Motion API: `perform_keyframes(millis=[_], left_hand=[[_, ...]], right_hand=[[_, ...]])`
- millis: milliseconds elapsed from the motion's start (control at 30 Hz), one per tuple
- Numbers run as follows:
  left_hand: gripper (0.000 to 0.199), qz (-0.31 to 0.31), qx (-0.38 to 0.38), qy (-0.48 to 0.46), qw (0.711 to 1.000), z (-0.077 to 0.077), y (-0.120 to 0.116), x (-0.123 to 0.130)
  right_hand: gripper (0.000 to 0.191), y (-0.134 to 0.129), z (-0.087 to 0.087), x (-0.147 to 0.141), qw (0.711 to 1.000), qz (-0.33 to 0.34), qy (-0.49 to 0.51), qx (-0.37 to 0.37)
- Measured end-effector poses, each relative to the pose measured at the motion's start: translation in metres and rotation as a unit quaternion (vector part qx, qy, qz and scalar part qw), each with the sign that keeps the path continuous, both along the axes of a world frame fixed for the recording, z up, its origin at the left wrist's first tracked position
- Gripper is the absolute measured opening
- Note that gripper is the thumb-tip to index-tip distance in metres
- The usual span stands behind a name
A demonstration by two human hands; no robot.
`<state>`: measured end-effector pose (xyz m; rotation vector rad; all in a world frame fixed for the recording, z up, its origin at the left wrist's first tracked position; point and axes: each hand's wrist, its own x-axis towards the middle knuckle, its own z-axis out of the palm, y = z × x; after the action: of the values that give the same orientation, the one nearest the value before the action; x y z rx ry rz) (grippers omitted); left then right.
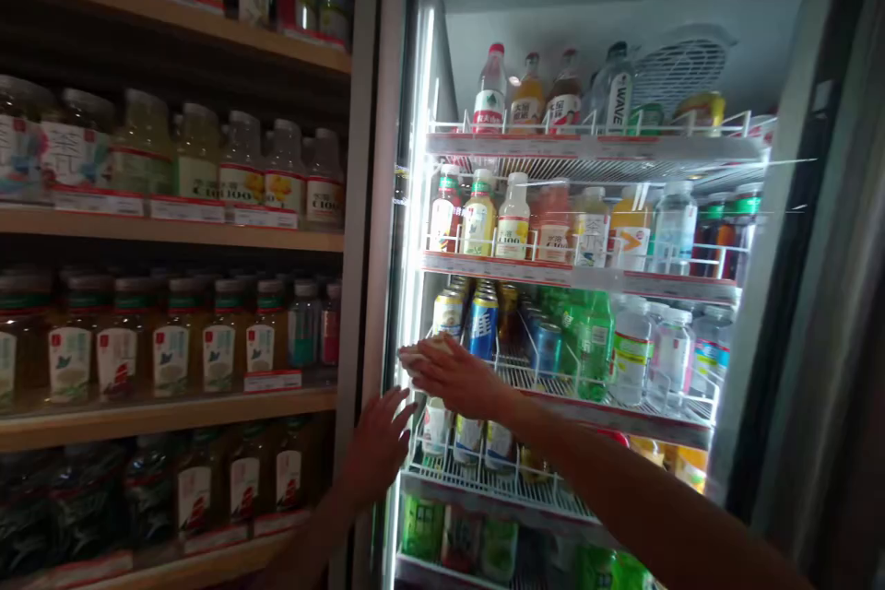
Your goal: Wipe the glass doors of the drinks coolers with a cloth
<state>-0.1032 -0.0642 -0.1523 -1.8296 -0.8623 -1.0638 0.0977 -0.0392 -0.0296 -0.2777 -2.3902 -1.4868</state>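
Observation:
My right hand [460,380] reaches across the lit drinks fridge with its fingers stretched out flat. Under its fingers is a pale, folded cloth [437,348], pressed toward the glass front at the height of the canned drinks. Behind that hand stand a blue can [483,324] and a white-and-gold can [448,312]. Lower and to the left, my left hand [379,450] is open, fingers spread, beside the fridge's left door frame [379,295]. Nothing shows in it. Whether its fingertips touch the glass I cannot tell.
Wire shelves [587,147] inside the fridge hold several bottles and cans. Faint streaks of reflected light cross the fridge front. To the left, wooden shelves [172,226] carry rows of bottled drinks with price strips along their edges. A dark frame [795,313] borders the right side.

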Motion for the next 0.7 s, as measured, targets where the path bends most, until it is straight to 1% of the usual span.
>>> perform_keyframes(millis=[33, 67, 133, 167, 200, 233, 267, 300, 400, 433, 467, 500, 533, 600, 667, 700], left_hand=[[0.034, 0.006, 0.000, -0.008, 1.000, 0.002, 0.000, -0.006], [0.034, 0.010, 0.000, -0.017, 1.000, 0.006, 0.000, -0.010], [0.033, 0.018, 0.000, -0.033, 0.999, 0.016, 0.002, -0.012], [0.033, 0.020, 0.002, -0.042, 0.999, 0.022, 0.003, -0.011], [0.032, 0.021, 0.005, -0.049, 0.999, 0.027, 0.005, -0.008], [0.033, 0.020, 0.010, -0.055, 0.998, 0.033, 0.006, -0.005], [0.033, 0.019, 0.014, -0.061, 0.998, 0.038, 0.007, -0.002], [0.034, 0.015, 0.017, -0.067, 0.997, 0.044, 0.008, 0.001], [0.036, -0.011, 0.022, -0.081, 0.996, 0.061, 0.008, 0.012], [0.037, -0.027, 0.024, -0.087, 0.996, 0.068, 0.007, 0.018], [0.038, -0.048, 0.024, -0.093, 0.994, 0.076, 0.005, 0.025], [0.039, -0.073, 0.025, -0.102, 0.992, 0.085, 0.002, 0.034], [0.040, -0.105, 0.025, -0.114, 0.988, 0.096, 0.000, 0.045], [0.043, -0.188, 0.023, -0.144, 0.971, 0.122, -0.005, 0.073], [0.045, -0.290, 0.019, -0.175, 0.941, 0.148, -0.006, 0.105], [0.046, -0.334, 0.013, -0.194, 0.922, 0.160, -0.004, 0.120]], right_hand=[[0.046, 0.001, 0.011, 0.001, 1.000, 0.001, 0.007, 0.002], [0.048, 0.003, 0.027, 0.001, 0.999, -0.006, 0.033, 0.002], [0.051, 0.008, 0.066, 0.001, 0.991, -0.035, 0.133, 0.004], [0.051, 0.010, 0.083, 0.001, 0.981, -0.050, 0.187, 0.005], [0.051, 0.011, 0.095, 0.001, 0.972, -0.062, 0.226, 0.004], [0.050, 0.010, 0.100, 0.002, 0.967, -0.069, 0.246, 0.002], [0.050, 0.009, 0.097, 0.004, 0.967, -0.071, 0.244, -0.003], [0.051, 0.007, 0.088, 0.007, 0.973, -0.069, 0.221, -0.012], [0.052, -0.003, 0.050, 0.023, 0.993, -0.042, 0.100, -0.037], [0.051, -0.005, 0.041, 0.030, 0.996, -0.035, 0.072, -0.040], [0.052, -0.007, 0.039, 0.036, 0.996, -0.035, 0.068, -0.038], [0.053, -0.007, 0.043, 0.042, 0.995, -0.041, 0.091, -0.030], [0.054, -0.007, 0.051, 0.047, 0.990, -0.049, 0.134, -0.018], [0.056, -0.005, 0.077, 0.053, 0.974, -0.057, 0.220, 0.006], [0.058, -0.003, 0.098, 0.056, 0.967, -0.039, 0.252, 0.017], [0.060, -0.003, 0.104, 0.059, 0.968, -0.025, 0.248, 0.017]])
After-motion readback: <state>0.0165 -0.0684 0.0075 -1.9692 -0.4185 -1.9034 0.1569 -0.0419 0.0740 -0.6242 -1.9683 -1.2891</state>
